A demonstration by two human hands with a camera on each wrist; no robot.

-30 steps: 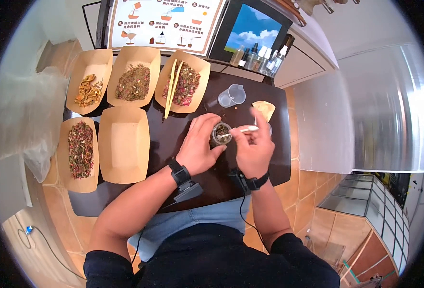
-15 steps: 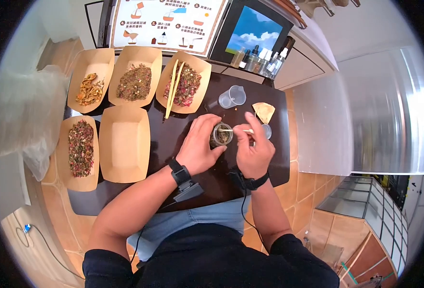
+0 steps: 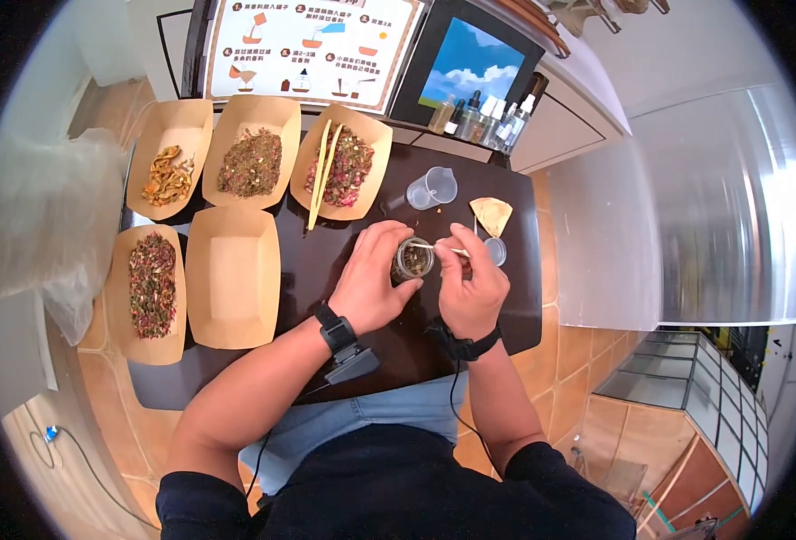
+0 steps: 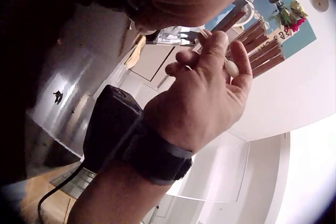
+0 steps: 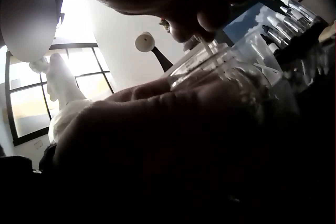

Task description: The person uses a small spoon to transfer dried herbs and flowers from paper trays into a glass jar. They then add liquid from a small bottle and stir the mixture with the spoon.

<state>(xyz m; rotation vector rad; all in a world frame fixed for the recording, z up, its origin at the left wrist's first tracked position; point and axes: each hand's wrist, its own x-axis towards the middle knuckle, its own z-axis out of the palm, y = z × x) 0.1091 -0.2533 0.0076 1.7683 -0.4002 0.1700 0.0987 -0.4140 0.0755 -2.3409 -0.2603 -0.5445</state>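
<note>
A small clear jar (image 3: pixel 415 259) with dark dried bits inside stands on the dark table. The left hand (image 3: pixel 370 277) grips it from the left, fingers behind and thumb in front. Between thumb and fingers the right hand (image 3: pixel 472 286) pinches a thin pale stick (image 3: pixel 423 246), whose far end is at the jar's mouth. In the left wrist view the right hand (image 4: pixel 202 90) has curled fingers, with a whitish rounded end (image 4: pixel 231 68) of the held tool beside them. The right wrist view is dark; the jar's clear rim (image 5: pixel 202 66) shows there.
Paper trays (image 3: pixel 234 279) stand at the left, several with dried plants; yellow tweezers (image 3: pixel 323 175) lie across one. Behind the jar is a clear measuring cup (image 3: pixel 432 188). A pale folded piece (image 3: pixel 492 216) and small clear dish (image 3: pixel 496 251) lie right; bottles (image 3: pixel 479 122) stand at the back.
The stick's angle over the jar has changed, and the right hand's raised index finger has come down toward its thumb. The left hand keeps its hold on the jar.
</note>
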